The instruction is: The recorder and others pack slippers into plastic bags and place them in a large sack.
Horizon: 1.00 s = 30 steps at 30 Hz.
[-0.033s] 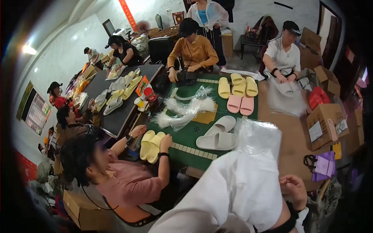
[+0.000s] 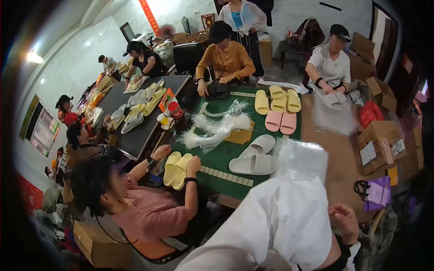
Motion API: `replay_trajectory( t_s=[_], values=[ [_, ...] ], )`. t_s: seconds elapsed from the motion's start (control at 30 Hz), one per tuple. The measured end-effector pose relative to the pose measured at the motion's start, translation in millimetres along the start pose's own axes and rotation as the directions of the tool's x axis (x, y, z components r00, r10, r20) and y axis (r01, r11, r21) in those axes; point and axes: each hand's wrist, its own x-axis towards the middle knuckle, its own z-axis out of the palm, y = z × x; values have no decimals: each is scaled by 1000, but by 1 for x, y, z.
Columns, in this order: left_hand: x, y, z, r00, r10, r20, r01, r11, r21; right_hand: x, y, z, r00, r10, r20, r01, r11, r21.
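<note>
My left arm, in a loose white sleeve (image 2: 289,217), is raised and bent across the lower middle. Its hand is out of view. At lower right, my right hand (image 2: 346,223) is beside that sleeve, fingers loosely bent and nothing visible in them. A dark band is around its wrist. Just beyond my left sleeve lies a stack of clear plastic bags (image 2: 307,158), partly covered by the sleeve. Left of the bags, a pair of white slippers (image 2: 254,164) rests on the green mat (image 2: 212,185), one overlapping the other.
Yellow slippers (image 2: 261,103) and pink slippers (image 2: 288,123) stand farther back. A plastic-wrapped white bundle (image 2: 217,133) lies mid-mat. At left, a co-worker holds yellow slippers (image 2: 179,170); another at far right handles a slipper and bag. A cardboard box (image 2: 379,143) and purple bag (image 2: 377,192) are at right.
</note>
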Motion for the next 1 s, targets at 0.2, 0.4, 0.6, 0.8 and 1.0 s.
replay_trajectory(
  t_s=[0.2,0.4,0.6,0.8,1.0],
  values=[
    [-67,46,-29,966,-227,-126,230,973,6,-3,-11,5,988,109,-106,-111,994,-17],
    [-128,105,-55,882,-417,-220,425,905,-12,-1,19,-1,969,181,-168,-174,983,54],
    [-172,152,-93,800,-551,-238,556,829,-50,4,16,24,957,179,-229,-178,984,28],
    [-191,194,-148,691,-696,-195,700,712,-58,14,24,18,973,199,-118,-190,978,84],
    [-216,218,-185,576,-798,-177,801,594,-72,27,24,34,968,219,-124,-219,976,13]
  ],
)
